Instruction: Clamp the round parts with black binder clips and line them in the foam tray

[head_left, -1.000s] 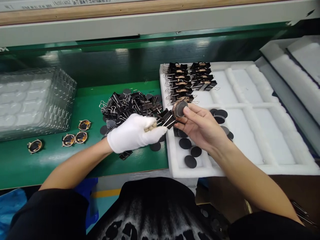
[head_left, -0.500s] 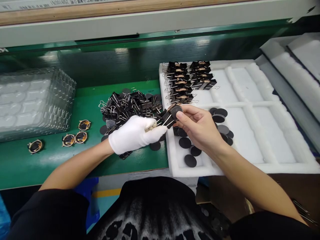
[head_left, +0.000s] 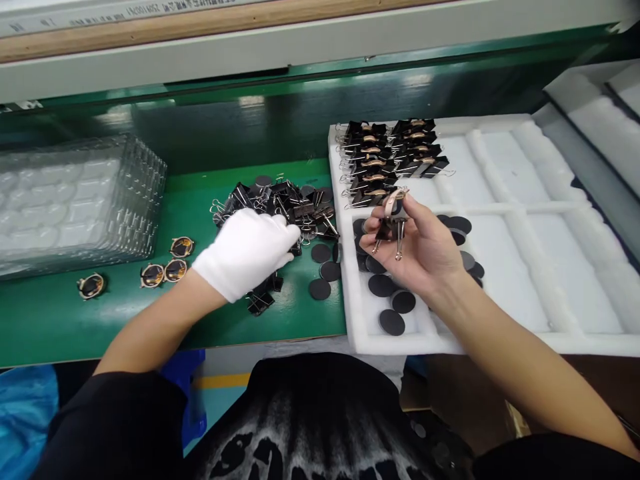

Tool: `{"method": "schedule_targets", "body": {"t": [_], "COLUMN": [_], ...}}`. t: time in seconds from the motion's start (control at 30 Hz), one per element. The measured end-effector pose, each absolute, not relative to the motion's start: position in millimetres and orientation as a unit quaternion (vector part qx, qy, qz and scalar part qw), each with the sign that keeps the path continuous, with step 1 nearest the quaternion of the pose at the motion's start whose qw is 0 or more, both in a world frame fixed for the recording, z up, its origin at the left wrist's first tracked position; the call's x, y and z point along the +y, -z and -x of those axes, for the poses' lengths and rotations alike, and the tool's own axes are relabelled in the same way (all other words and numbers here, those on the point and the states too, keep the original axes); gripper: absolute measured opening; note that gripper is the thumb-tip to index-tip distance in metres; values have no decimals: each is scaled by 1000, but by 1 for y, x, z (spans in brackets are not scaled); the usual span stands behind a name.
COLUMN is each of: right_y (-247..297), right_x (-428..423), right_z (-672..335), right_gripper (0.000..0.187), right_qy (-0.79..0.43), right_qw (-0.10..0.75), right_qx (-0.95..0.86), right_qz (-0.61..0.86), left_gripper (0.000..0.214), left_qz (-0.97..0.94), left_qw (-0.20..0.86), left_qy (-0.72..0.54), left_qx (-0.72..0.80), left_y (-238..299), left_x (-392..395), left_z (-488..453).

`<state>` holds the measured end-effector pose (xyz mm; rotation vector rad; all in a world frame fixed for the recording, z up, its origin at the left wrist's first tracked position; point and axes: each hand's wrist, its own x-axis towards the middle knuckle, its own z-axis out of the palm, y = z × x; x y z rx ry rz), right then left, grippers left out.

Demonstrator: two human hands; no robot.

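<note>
My right hand [head_left: 420,247] is closed around a gold-rimmed watch case [head_left: 391,205] with a black binder clip [head_left: 397,230] on it; the clip's wire handles point down toward my palm. My left hand [head_left: 253,250], in a white glove, is over a heap of black binder clips [head_left: 280,200] on the green bench. Its fingers are bent down among the clips, and what they grip is hidden. Black discs [head_left: 320,288] lie beside the heap. Several clipped watch cases [head_left: 373,163] stand in two columns in the white foam tray [head_left: 353,320].
Clear plastic trays [head_left: 75,207] are stacked at the left. Several watch cases with dark dials [head_left: 153,275] lie on the green bench [head_left: 165,327]. More black discs [head_left: 391,322] lie in the foam tray's near compartment. Sheets of white foam [head_left: 590,113] lean at the right.
My left hand has left the clip and watch case and moved left to the heap. My right hand has turned the watch case and clip so the handles point downward.
</note>
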<state>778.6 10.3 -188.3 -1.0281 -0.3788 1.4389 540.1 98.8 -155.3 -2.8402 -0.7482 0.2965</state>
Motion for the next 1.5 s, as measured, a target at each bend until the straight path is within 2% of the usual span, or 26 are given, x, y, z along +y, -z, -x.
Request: {"method": "schedule_targets", "body": {"t": [0.07, 0.2, 0.3, 0.37, 0.43, 0.57, 0.8, 0.97, 1.13, 1.37, 1.5], "right_y": [190, 188, 186, 186, 189, 198, 197, 190, 190, 173, 168], "right_x": [9, 8, 7, 6, 3, -3, -7, -5, -5, -4, -3], "right_z": [-777, -776, -775, -775, -774, -772, -775, -773, -772, -801, -821], "right_gripper": [28, 31, 28, 24, 20, 16, 16, 17, 14, 16, 22], "right_qy": [-622, -624, -638, -650, -647, -587, -568, -546, -516, -402, -405], "right_qw": [603, 605, 601, 580, 550, 496, 483, 458, 456, 395, 377], "right_qx": [-199, -192, -184, -208, -268, -460, -530, -561, -577, -644, -626], "right_qz": [458, 455, 445, 444, 455, 445, 403, 421, 439, 518, 550], "left_gripper": [2, 25, 25, 23, 31, 36, 53, 58, 52, 46, 44], "left_qz": [958, 960, 964, 959, 950, 924, 881, 871, 875, 852, 871], "left_qw": [121, 158, 180, 172, 100, -133, -371, -346, -315, -385, -398], "left_qy": [-110, -111, -64, 3, 85, 189, 112, 91, 57, 64, 50], "left_qx": [-236, -202, -186, -227, -284, -304, -273, -337, -363, -349, -282], "left_y": [161, 166, 165, 164, 163, 163, 162, 161, 157, 163, 163], "left_x": [95, 101, 113, 119, 120, 112, 98, 89, 84, 92, 85], "left_z": [-547, -550, -547, -545, -545, -548, -550, -556, -561, -556, -559]}}
